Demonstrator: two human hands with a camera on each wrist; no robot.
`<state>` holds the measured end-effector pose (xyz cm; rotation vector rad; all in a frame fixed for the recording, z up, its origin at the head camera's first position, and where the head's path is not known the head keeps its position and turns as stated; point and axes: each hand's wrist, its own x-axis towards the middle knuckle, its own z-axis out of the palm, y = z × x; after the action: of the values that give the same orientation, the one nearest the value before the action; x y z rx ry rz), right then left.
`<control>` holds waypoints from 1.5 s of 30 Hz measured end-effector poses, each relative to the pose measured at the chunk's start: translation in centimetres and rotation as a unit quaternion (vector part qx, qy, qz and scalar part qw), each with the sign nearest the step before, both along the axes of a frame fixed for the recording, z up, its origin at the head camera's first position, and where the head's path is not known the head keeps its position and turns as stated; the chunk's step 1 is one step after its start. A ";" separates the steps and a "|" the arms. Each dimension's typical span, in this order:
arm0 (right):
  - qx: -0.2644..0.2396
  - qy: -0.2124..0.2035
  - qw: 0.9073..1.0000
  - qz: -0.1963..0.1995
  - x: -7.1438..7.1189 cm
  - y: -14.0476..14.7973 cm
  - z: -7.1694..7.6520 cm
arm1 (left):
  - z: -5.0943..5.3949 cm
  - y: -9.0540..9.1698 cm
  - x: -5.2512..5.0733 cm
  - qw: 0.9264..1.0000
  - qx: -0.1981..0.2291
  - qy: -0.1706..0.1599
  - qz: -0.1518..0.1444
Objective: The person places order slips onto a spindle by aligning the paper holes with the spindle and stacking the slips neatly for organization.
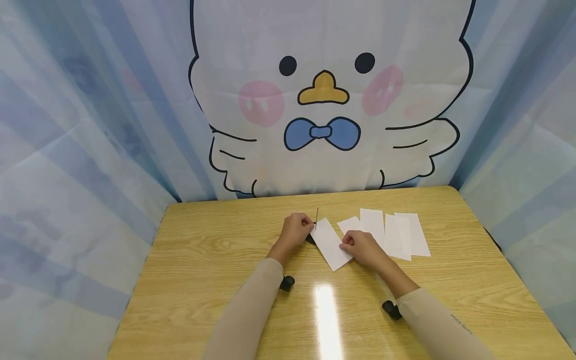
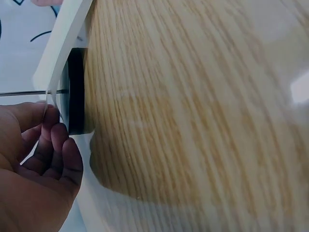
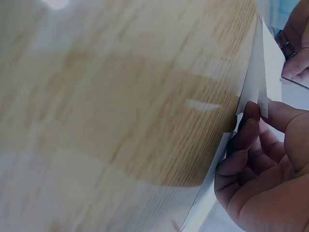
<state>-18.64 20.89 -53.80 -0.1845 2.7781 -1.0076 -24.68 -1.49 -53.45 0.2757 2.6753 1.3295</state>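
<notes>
A white paper slip (image 1: 332,245) is held between both hands above the table, tilted. My left hand (image 1: 294,231) pinches its upper left corner, close beside a thin upright metal spike (image 1: 317,216). The spike rises from a dark base (image 2: 76,92), which stands on the table. In the left wrist view the slip's edge crosses the spike just above this base; whether the spike pierces the paper I cannot tell. My right hand (image 1: 362,246) pinches the slip's right edge between thumb and index finger, its other fingers curled (image 3: 234,164).
Several more white paper slips (image 1: 398,237) lie overlapping on the wooden table (image 1: 202,280), right of and behind my right hand. A printed curtain (image 1: 324,165) hangs along the table's far edge, with blue drapes at both sides. Black wrist cameras (image 1: 391,310) sit on both wrists.
</notes>
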 end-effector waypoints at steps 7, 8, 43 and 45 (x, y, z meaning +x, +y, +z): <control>0.025 0.003 1.000 -0.014 0.2 -0.3 0.0 | -0.5 0.1 0.0 1.000 -0.005 0.005 0.002; 0.030 0.004 0.999 -0.015 0.2 -0.3 0.0 | -0.5 0.1 0.0 1.000 -0.005 0.005 0.001; -0.023 0.041 0.997 -0.054 0.4 4.9 1.8 | -0.2 -1.8 0.7 0.999 0.016 0.006 -0.036; -0.031 0.045 0.997 -0.059 0.5 5.7 1.9 | -0.2 -2.1 0.8 0.999 0.025 -0.002 -0.048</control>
<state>-18.15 26.56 -51.89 -0.0782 2.8707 -1.1405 -23.88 -3.58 -53.61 0.4025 2.5920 1.3682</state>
